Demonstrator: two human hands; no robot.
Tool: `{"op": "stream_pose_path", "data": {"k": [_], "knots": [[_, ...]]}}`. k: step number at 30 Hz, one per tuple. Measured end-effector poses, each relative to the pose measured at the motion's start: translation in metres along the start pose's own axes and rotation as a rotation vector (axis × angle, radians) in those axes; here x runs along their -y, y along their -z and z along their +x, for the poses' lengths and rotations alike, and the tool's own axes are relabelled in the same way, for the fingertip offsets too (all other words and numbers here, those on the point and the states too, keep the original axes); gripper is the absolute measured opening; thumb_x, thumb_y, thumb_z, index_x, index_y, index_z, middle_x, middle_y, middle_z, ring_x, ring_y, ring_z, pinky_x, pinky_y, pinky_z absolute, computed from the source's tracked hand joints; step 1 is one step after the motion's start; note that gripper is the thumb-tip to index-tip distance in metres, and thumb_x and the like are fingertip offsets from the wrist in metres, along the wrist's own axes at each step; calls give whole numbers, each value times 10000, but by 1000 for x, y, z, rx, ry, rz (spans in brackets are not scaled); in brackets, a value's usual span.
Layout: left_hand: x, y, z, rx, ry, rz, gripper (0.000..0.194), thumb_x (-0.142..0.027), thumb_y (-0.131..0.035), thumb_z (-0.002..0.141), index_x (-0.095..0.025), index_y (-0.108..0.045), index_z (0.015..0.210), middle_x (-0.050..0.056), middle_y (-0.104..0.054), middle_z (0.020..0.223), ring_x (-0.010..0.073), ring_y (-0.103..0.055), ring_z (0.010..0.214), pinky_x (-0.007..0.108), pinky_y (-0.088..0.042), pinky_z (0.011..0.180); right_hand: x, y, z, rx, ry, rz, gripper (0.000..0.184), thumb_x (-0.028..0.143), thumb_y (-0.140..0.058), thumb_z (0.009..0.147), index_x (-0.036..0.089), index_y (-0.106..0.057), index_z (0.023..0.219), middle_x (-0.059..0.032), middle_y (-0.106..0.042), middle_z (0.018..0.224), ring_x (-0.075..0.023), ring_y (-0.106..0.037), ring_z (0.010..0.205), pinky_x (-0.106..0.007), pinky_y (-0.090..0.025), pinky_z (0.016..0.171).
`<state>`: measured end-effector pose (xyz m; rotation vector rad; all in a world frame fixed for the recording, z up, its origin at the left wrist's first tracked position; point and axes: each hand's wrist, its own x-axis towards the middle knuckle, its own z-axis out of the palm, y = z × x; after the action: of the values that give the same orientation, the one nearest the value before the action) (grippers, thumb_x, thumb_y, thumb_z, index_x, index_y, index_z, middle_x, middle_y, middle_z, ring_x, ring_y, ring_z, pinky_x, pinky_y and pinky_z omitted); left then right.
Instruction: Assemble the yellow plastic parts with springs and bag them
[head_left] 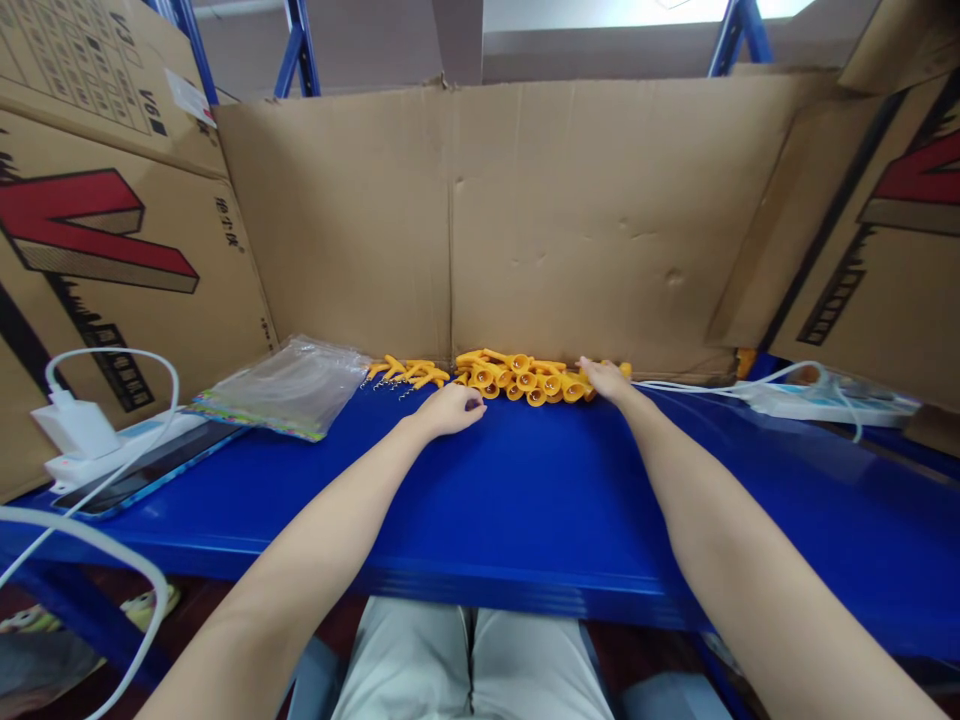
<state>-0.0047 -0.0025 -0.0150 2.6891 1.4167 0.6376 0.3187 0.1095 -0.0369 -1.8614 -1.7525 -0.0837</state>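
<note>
Against the back cardboard lies a stacked pile of yellow hollow pieces (526,382), their round open ends facing me. My left hand (451,410) is at the pile's front left corner, its fingers curled in; whatever may be in them is hidden. At the right end of the same pile, my right hand (606,380) rests with its fingers stretched out against the yellow pieces. Left of the pile are several yellow-handled corkscrews (409,373) with thin metal spirals pointing toward me, just beyond my left hand.
A stack of clear plastic bags (289,385) lies on the blue table (525,500). Farther left are a phone (150,470) and a white charger (79,428) with looping cables. On the right sits a white power strip (825,403). Cardboard walls (600,220) enclose the back and sides.
</note>
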Motion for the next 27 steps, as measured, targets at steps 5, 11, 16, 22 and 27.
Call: {"op": "stream_pose_path", "data": {"k": [5,11,16,22,27], "knots": [[-2,1,-1,8,5,17,247,-273,-503,834,-146,-715,850,67,-725,805,185,-641,714,273,-460,680,8,-3,-15,53,-68,23,427,435,-313,941,305,-638,1185,-49,-535,1374,-303,-317,1375,-663,-142,1073],[-4,2,-1,16,15,26,257,-279,-496,841,-150,-717,871,66,-726,821,184,-642,719,275,-464,694,8,1,-16,-17,-82,-56,340,282,-436,894,263,-666,1143,-116,-585,1276,-304,-448,1264,-699,-182,1027],[-3,1,-1,6,3,25,239,-275,-506,832,-159,-714,852,63,-728,819,182,-643,720,273,-464,688,7,5,-12,-15,-102,-100,289,221,-502,846,262,-713,1039,-106,-659,1148,-323,-530,1170,-680,-262,986],[-2,0,0,3,-1,0,234,-273,-505,831,-159,-709,838,60,-724,798,179,-642,707,271,-457,665,-3,13,-11,-26,-172,-111,307,235,-523,787,266,-726,1015,-90,-705,1069,-323,-592,1101,-663,-356,934],[0,-1,1,4,-5,-5,236,-282,-501,827,-164,-705,817,50,-720,773,172,-636,686,268,-459,658,-8,27,-19,-9,-144,-118,299,268,-601,736,261,-724,1009,-92,-706,1069,-313,-604,1080,-566,-437,902]]}}
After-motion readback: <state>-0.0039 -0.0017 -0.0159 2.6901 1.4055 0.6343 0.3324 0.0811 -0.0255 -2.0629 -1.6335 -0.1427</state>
